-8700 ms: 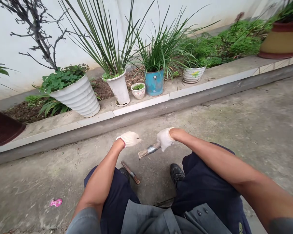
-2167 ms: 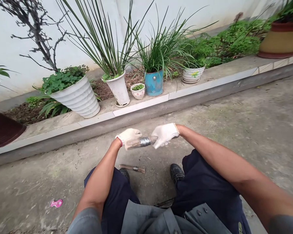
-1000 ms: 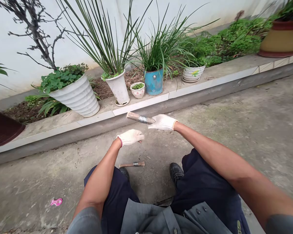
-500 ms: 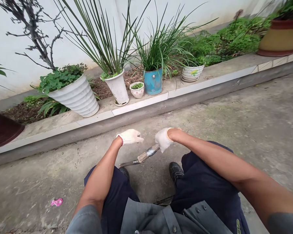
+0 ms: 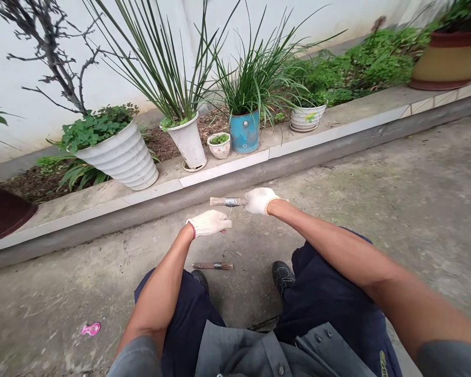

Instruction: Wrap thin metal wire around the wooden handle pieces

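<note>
The head view looks down over the person's knees at a concrete ground [image 5: 337, 173]. The right hand [image 5: 261, 200], in a white knit glove, is held out in front with its fingers [image 5: 254, 199] clenched around one end of a short wooden stick [image 5: 220, 201]. The stick lies roughly level and points toward the person's left, above and just beyond the left hand [image 5: 209, 222]. That hand wears a matching glove with a red cuff edge. Its fingers [image 5: 223, 223] are extended together and grasp nothing, and they sit just below the stick, apart from it.

A wire binding [image 5: 230, 201] wraps the middle of the held stick, and a thin strand [image 5: 230, 211] seems to hang from it, though it is too fine to be sure. A second stick [image 5: 212, 266], also banded with wire at its middle, lies on the ground between the person's black shoes [image 5: 283, 277] and below the left hand, touched by neither hand.

Both sticks already carry their wire bands. This view cannot show whether either binding is finished.

Beyond the hands, a raised curb [image 5: 227, 175] edged in white tile holds a blue tin planter [image 5: 244, 131] and white pots. A pink plastic scrap [image 5: 91, 329] lies on the ground to the left.
</note>
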The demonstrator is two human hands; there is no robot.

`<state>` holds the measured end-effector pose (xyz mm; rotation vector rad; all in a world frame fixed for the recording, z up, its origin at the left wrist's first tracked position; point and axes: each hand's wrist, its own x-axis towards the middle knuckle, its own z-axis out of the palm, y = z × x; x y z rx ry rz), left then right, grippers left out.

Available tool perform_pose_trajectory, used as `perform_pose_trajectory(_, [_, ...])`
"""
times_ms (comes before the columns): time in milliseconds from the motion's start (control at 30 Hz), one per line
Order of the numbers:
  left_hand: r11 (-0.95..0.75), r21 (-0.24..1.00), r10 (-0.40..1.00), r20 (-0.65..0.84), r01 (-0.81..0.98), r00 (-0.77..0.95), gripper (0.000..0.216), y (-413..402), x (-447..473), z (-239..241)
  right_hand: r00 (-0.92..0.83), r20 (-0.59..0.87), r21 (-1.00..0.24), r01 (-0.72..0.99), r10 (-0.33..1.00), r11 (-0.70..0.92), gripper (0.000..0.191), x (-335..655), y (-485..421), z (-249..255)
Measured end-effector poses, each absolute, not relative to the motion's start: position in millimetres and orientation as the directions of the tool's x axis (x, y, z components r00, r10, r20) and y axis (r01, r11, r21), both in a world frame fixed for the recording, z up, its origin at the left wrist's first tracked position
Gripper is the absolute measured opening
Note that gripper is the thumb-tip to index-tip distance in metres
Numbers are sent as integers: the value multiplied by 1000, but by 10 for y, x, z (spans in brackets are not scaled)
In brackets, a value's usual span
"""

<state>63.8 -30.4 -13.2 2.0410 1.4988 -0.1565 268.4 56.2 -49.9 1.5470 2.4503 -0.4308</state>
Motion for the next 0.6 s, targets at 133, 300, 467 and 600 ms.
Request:
perform_pose_trajectory(133, [-178,387,819,-452,905,354,42,-273,573,-156,-479,-223,-296,863,849,409,40,2797,604,-358])
perform_pose_trajectory(300, [-140,384,834,-451,913,318,39,-198,481,-218,-677,-231,-732,594,698,334,46,2943,436,-195])
perform_pose_trajectory(467, [-246,361,853,-360,900,378,35,-144,432,-231,-811,-456,-751,571,366,332,45,2976,259,-216])
perform_pose_trajectory(600, [-256,252,867,-368,933,337,44,-157,499,-233,-697,-648,-506,696,308,509,37,2864,199,-430])
